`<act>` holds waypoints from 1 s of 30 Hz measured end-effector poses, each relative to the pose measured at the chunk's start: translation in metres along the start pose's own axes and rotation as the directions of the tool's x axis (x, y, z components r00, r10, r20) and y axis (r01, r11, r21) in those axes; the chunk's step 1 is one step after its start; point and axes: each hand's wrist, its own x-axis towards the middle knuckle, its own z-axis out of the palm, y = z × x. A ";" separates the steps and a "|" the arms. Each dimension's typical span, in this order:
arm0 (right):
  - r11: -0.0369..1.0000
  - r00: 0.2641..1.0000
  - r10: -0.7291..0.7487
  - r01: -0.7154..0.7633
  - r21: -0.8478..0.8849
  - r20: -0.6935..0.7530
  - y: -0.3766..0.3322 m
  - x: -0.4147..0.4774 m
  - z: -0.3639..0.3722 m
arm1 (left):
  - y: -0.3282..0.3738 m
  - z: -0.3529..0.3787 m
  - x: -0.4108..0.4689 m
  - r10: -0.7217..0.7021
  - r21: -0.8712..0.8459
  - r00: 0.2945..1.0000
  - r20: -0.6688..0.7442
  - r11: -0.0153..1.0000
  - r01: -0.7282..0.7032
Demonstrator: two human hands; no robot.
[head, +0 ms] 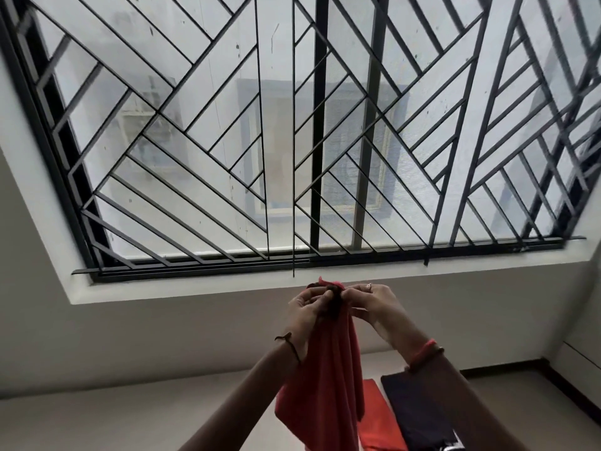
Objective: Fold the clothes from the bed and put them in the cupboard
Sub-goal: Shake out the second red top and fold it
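Head view: both hands are pinching a red cloth (325, 369) up before the window (292, 131).
Left hand (307, 302) and right hand (367, 302) are gripping its bunched top; a loose pinch risks it dropping crumpled.

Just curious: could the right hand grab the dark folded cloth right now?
Probably not yet: the right hand is pinching the raised red garment with the left hand. The dark folded cloth lies uncovered below the right forearm.

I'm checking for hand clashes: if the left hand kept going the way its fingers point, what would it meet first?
The left hand would probably meet the right hand, just across the red garment they both pinch; depth unclear.
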 end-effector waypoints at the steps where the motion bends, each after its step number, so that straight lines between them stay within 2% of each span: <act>1: 0.999 0.999 0.030 -0.031 0.044 0.031 -0.001 -0.001 -0.001 | 0.000 -0.002 0.000 0.032 0.047 0.999 0.006 0.998 -0.032; 8: 0.994 0.993 0.086 -0.090 0.056 0.077 0.003 0.003 0.000 | 0.001 -0.016 0.008 0.238 0.375 0.969 0.065 0.894 -0.245; 16: 0.997 0.988 -0.027 0.038 -0.073 0.149 0.002 0.003 -0.002 | 0.000 -0.020 0.017 0.376 0.652 0.908 0.183 0.645 -0.399; 22: 0.990 0.987 -0.047 0.067 -0.128 0.153 0.003 0.007 -0.007 | 0.004 -0.025 0.021 0.378 0.697 0.866 0.329 0.521 -0.492; 27: 0.987 0.971 -0.088 0.115 -0.115 0.222 -0.006 0.008 -0.010 | 0.017 -0.031 0.029 0.464 0.805 0.794 0.392 0.244 -0.540; 29: 0.983 0.964 -0.098 0.132 -0.126 0.247 -0.012 0.010 -0.011 | 0.029 -0.030 0.030 0.378 0.790 0.779 0.499 0.171 -0.589; 30: 0.980 0.960 -0.105 0.144 -0.137 0.258 -0.014 0.010 -0.012 | 0.034 -0.029 0.030 0.299 0.766 0.774 0.558 0.173 -0.620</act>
